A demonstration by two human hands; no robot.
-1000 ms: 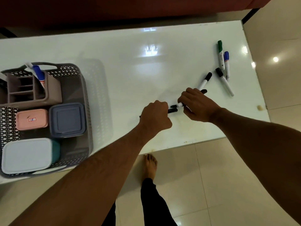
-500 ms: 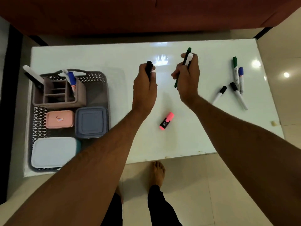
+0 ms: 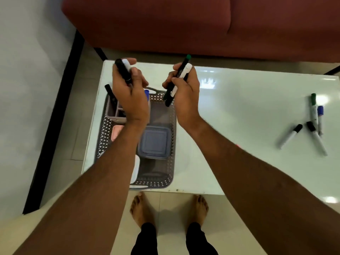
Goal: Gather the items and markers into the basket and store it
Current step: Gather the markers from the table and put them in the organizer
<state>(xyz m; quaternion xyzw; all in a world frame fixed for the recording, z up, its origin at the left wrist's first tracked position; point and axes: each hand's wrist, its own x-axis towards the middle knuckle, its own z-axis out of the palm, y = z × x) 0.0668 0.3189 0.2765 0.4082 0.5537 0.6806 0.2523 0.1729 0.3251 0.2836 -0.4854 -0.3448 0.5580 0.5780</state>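
- The left hand (image 3: 129,92) is closed around a small bunch of markers (image 3: 122,70), a black one and a white-ended one showing above the fist, held over the far end of the basket (image 3: 166,173).
- The right hand (image 3: 184,89) is clamped on a second bunch (image 3: 181,74): a thin green-tipped pen and at least one white marker, raised just above the basket's far right corner.
- The basket, a grey perforated one, sits at the left end of the white bench (image 3: 239,111). Already inside are a divided holder (image 3: 115,111) with a black marker and a blue one standing in it, a grey-blue lidded box (image 3: 154,142), a pink box (image 3: 116,131) mostly hidden by the left forearm, and a pale container (image 3: 137,168) at the near end.
- As I judge it, the task is well over halfway: the boxes are in, and both handfuls look about to go into the holder.
- Left to do: four loose markers (image 3: 312,124) lie well apart from the basket near the right end of the bench, green, blue and two black-capped. After that the basket must be stored.
- The bench top is glossy and reflects ceiling lights. Behind it stands a red-brown sofa (image 3: 165,24); the floor is pale tile, with the person's bare feet at the near edge.
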